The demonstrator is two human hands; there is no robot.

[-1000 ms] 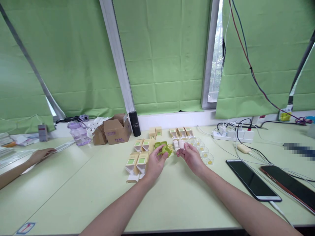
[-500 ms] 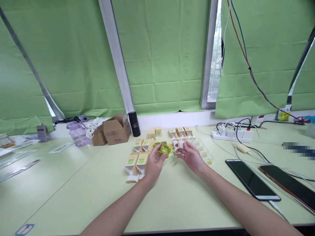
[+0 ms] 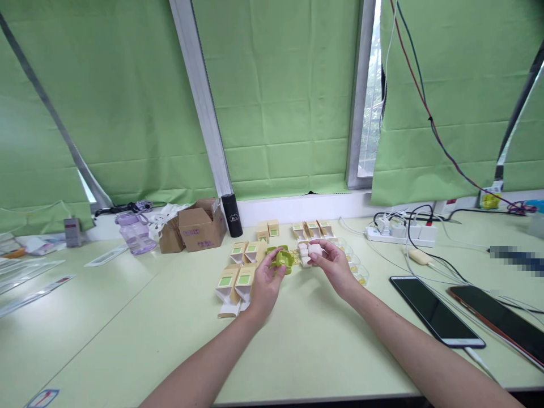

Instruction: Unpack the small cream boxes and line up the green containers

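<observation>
My left hand [image 3: 266, 283] grips a small green plastic holder [image 3: 284, 259] with a rounded hollow, its thumb and fingers at the near side. A small white rounded block [image 3: 315, 249] is pinched between the thumb and fingers of my right hand [image 3: 339, 271]. Several similar white pieces [image 3: 305, 260] lie on the table just left of it. Behind the left hand another green piece [image 3: 272, 248] shows in part. Beside and partly behind my right hand are clear plastic shells [image 3: 361, 275] with yellow centres. Small cream boxes [image 3: 245, 279] with green windows stand left of my left hand.
More small boxes [image 3: 313, 229] stand toward the wall. A black flask [image 3: 231, 215], a cardboard box [image 3: 199, 229] and a purple bottle [image 3: 136, 233] are at the back left. Phones [image 3: 436, 310], cables and a power strip [image 3: 400, 232] occupy the right side.
My right hand has turned and shifted slightly, so the white block and the loose white pieces beside it show more plainly. My left hand with the green holder has barely moved.
</observation>
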